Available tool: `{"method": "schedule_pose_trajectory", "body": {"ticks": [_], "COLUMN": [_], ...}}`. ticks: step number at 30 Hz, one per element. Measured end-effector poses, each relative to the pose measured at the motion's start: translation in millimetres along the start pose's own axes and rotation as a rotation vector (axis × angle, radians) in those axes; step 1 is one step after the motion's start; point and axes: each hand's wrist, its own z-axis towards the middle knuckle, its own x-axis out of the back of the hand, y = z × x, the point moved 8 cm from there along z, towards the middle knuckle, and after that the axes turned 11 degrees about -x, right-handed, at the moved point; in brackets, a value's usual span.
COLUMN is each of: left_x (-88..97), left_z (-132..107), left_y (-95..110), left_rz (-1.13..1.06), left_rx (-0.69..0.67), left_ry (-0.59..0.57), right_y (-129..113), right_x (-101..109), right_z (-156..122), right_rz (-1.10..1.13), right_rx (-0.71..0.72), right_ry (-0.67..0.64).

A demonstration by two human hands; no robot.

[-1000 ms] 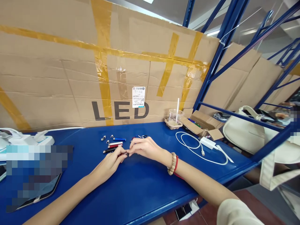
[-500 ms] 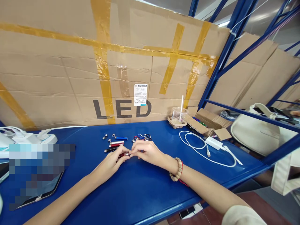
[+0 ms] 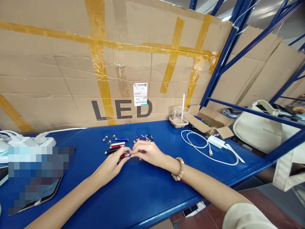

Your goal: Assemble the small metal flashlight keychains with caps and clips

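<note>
My left hand [image 3: 108, 169] is closed around a red mini flashlight [image 3: 125, 155], a short metal tube with a silver end pointing right. The fingertips of my right hand [image 3: 149, 152] are pinched at that silver end and partly hide it. Just beyond my left hand lie a black tube [image 3: 109, 152], a red tube [image 3: 115, 147], a silver tube [image 3: 119, 144] and a blue tube [image 3: 122, 139]. Several small silver caps [image 3: 110, 142] are scattered to their left. Beyond my right hand sits a small pile of coloured carabiner clips [image 3: 148, 137].
A pixelated tablet-like device [image 3: 51, 190] and a white power strip [image 3: 51, 142] occupy the left of the blue table [image 3: 133, 197]. To the right are a plastic cup [image 3: 180, 115], an open cardboard box [image 3: 212, 119] and a charger with a white cable [image 3: 215, 142]. A large carton [image 3: 71, 73] stands behind.
The view has shifted slightly, so everything sits a little further left and higher. Both hands keep their hold on the red mini flashlight, with barely any finger movement.
</note>
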Motion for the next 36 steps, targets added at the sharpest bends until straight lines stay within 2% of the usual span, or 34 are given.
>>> {"method": "schedule_pose_trajectory", "body": {"ticks": [5, 15, 23, 27, 31, 36], "left_x": [4.5, 8.3, 9.0, 10.4, 13.8, 20.4], "left_z": [1.2, -0.3, 0.4, -1.1, -2.6, -4.5], "left_y": [5.4, 3.8, 8.0, 6.1, 2.6, 0.6], "left_rz": [0.060, 0.141, 0.201, 0.259, 0.316, 0.331], "left_rx": [0.013, 0.016, 0.009, 0.015, 0.088, 0.200], "left_ry": [0.013, 0.052, 0.056, 0.080, 0.098, 0.134], "right_y": [-2.4, -2.3, 0.5, 6.1, 15.9, 24.1], "right_x": [-0.8, 5.5, 4.8, 2.7, 4.3, 9.5], "right_z": [-0.1, 0.2, 0.6, 0.9, 2.0, 3.9], "right_rz": [-0.082, -0.227, -0.258, -0.355, -0.467, -0.466], "right_rx": [0.015, 0.028, -0.011, -0.052, -0.133, -0.238], "right_ry": [-0.019, -0.005, 0.003, 0.020, 0.030, 0.045]}}
